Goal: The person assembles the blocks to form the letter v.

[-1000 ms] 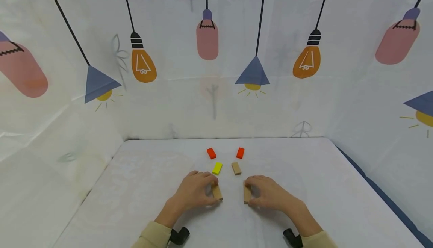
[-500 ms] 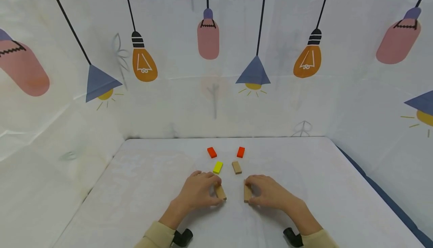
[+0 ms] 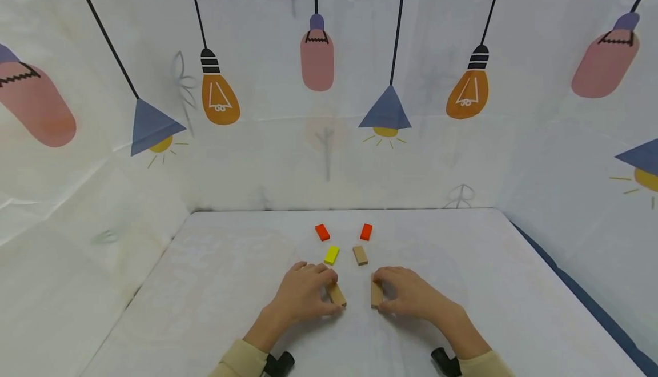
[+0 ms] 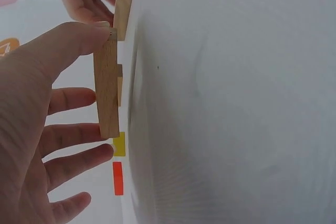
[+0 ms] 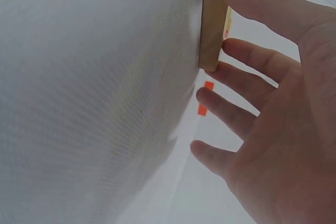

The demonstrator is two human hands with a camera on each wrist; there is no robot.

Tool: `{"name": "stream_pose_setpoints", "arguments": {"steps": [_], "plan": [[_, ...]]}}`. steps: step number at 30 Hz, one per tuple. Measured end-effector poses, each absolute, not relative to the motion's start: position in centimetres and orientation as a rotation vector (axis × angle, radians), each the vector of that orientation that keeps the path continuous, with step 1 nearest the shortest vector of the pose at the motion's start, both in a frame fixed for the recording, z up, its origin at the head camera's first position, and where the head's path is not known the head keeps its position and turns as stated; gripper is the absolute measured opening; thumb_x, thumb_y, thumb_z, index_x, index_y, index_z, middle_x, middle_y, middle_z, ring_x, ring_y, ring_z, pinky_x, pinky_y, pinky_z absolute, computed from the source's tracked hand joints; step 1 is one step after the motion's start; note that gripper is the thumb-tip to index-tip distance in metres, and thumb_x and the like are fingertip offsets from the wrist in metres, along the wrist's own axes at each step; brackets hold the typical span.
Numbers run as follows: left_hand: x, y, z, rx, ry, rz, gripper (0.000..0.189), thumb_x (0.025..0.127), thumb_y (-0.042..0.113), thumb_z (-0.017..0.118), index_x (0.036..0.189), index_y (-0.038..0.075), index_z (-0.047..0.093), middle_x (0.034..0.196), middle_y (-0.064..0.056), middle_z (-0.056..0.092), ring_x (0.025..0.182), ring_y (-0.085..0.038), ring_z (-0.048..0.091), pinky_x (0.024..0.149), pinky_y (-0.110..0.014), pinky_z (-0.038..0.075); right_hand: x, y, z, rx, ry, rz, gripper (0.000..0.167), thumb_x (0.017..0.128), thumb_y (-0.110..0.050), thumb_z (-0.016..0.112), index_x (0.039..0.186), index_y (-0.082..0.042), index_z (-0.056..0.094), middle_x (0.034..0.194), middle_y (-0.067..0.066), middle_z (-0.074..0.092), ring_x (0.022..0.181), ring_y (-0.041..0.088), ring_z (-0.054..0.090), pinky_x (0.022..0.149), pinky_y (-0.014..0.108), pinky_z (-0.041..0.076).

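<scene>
My left hand (image 3: 305, 294) pinches a plain wooden block (image 3: 336, 295) by its two ends, thumb at the near end and fingers at the far one. In the left wrist view this block (image 4: 106, 82) is slim and bare wood. Across a narrow gap, my right hand (image 3: 411, 294) grips a second wooden block (image 3: 377, 293) end to end in the same way. Dark digits mark the near end of the right-hand block (image 5: 212, 30), which stands on the white surface. The left-hand block slants; the right-hand one lies almost straight away from me.
Beyond the hands lie a yellow block (image 3: 331, 255) and a short wooden block (image 3: 360, 255). Farther back are a left red block (image 3: 322, 232) and a right red block (image 3: 366, 232). A lamp-printed white curtain (image 3: 277, 160) rises behind the white table (image 3: 231, 245).
My left hand has shifted a little to the right with its wooden block, which now slants more and sits closer to the other. The right hand and its block stay put.
</scene>
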State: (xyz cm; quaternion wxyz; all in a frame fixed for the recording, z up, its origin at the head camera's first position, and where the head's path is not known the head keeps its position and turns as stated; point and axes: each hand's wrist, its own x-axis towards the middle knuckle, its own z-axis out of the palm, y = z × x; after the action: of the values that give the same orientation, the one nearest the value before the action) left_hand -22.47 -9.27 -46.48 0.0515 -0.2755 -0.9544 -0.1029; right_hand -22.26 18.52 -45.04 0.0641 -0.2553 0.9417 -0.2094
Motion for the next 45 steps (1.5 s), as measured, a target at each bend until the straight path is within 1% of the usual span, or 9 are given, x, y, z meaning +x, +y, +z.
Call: {"name": "stream_pose_setpoints", "arguments": {"steps": [7, 13, 18, 23, 28, 32, 37, 42, 45], "plan": [[-22.4, -9.4, -46.8, -0.845, -2.895, -0.319, 0.045, 0.076, 0.068, 0.07, 0.104, 0.033, 0.065, 0.106, 0.014, 0.066, 0.101, -0.013, 0.064, 0.106, -0.048, 0.044, -22.2, 18.5, -45.3, -0.777, 2.831, -0.639, 0.049, 0.081, -0.034, 0.079, 0.124, -0.017, 0.063, 0.127, -0.002, 0.064, 0.125, 0.025, 0.057, 0.107, 0.051, 0.043], [-22.3, -9.2, -46.8, -0.854, -2.878, -0.308, 0.042, 0.075, 0.066, 0.071, 0.099, 0.032, 0.064, 0.1, 0.015, 0.064, 0.093, -0.01, 0.06, 0.102, -0.046, 0.046, -22.3, 18.5, -45.5, -0.783, 2.859, -0.608, 0.049, 0.081, -0.037, 0.079, 0.124, -0.019, 0.063, 0.128, -0.003, 0.064, 0.128, 0.026, 0.055, 0.109, 0.053, 0.039], [-22.4, -9.1, -46.5, -0.864, -2.897, -0.307, 0.041, 0.075, 0.066, 0.073, 0.1, 0.034, 0.066, 0.101, 0.015, 0.064, 0.094, -0.01, 0.06, 0.102, -0.046, 0.046, -22.3, 18.4, -45.3, -0.763, 2.862, -0.611, 0.049, 0.08, -0.036, 0.079, 0.123, -0.018, 0.063, 0.128, -0.002, 0.064, 0.129, 0.028, 0.054, 0.11, 0.054, 0.038], [-22.4, -9.2, -46.6, -0.868, -2.914, -0.3, 0.042, 0.074, 0.066, 0.074, 0.101, 0.035, 0.066, 0.102, 0.015, 0.064, 0.095, -0.01, 0.06, 0.101, -0.047, 0.047, -22.2, 18.3, -45.3, -0.728, 2.844, -0.651, 0.05, 0.08, -0.035, 0.079, 0.125, -0.018, 0.063, 0.13, 0.0, 0.063, 0.129, 0.028, 0.054, 0.109, 0.054, 0.039], [-22.3, -9.3, -46.8, -0.847, -2.957, -0.297, 0.043, 0.073, 0.068, 0.073, 0.1, 0.035, 0.066, 0.102, 0.015, 0.065, 0.093, -0.01, 0.06, 0.098, -0.047, 0.048, -22.0, 18.1, -45.4, -0.699, 2.834, -0.648, 0.051, 0.08, -0.037, 0.079, 0.125, -0.019, 0.063, 0.131, -0.001, 0.063, 0.129, 0.027, 0.054, 0.109, 0.053, 0.04], [-22.1, -9.1, -46.5, -0.838, -2.97, -0.298, 0.044, 0.073, 0.068, 0.074, 0.101, 0.035, 0.067, 0.103, 0.015, 0.065, 0.089, -0.009, 0.058, 0.092, -0.045, 0.05, -21.9, 18.0, -45.3, -0.696, 2.864, -0.599, 0.052, 0.078, -0.039, 0.08, 0.124, -0.02, 0.063, 0.13, -0.002, 0.064, 0.129, 0.026, 0.054, 0.109, 0.053, 0.04], [-22.0, -8.7, -45.8, -0.846, -2.974, -0.263, 0.046, 0.073, 0.066, 0.075, 0.104, 0.034, 0.068, 0.102, 0.013, 0.066, 0.085, -0.009, 0.057, 0.087, -0.043, 0.051, -21.9, 18.0, -45.2, -0.705, 2.916, -0.552, 0.05, 0.076, -0.036, 0.08, 0.121, -0.02, 0.064, 0.127, -0.002, 0.064, 0.128, 0.026, 0.055, 0.109, 0.053, 0.039], [-21.9, -8.6, -45.4, -0.841, -2.99, -0.232, 0.044, 0.073, 0.065, 0.076, 0.103, 0.034, 0.068, 0.101, 0.013, 0.066, 0.081, -0.009, 0.057, 0.086, -0.044, 0.051, -21.9, 18.0, -45.2, -0.722, 2.936, -0.554, 0.047, 0.075, -0.035, 0.081, 0.116, -0.019, 0.065, 0.122, -0.003, 0.066, 0.124, 0.025, 0.057, 0.108, 0.052, 0.04], [-21.9, -8.6, -45.3, -0.838, -3.001, -0.233, 0.043, 0.073, 0.064, 0.077, 0.104, 0.034, 0.068, 0.103, 0.013, 0.067, 0.083, -0.01, 0.059, 0.087, -0.045, 0.051, -22.0, 17.9, -45.2, -0.72, 2.934, -0.561, 0.047, 0.075, -0.035, 0.081, 0.116, -0.019, 0.066, 0.121, -0.004, 0.066, 0.123, 0.025, 0.058, 0.107, 0.052, 0.041]]}}
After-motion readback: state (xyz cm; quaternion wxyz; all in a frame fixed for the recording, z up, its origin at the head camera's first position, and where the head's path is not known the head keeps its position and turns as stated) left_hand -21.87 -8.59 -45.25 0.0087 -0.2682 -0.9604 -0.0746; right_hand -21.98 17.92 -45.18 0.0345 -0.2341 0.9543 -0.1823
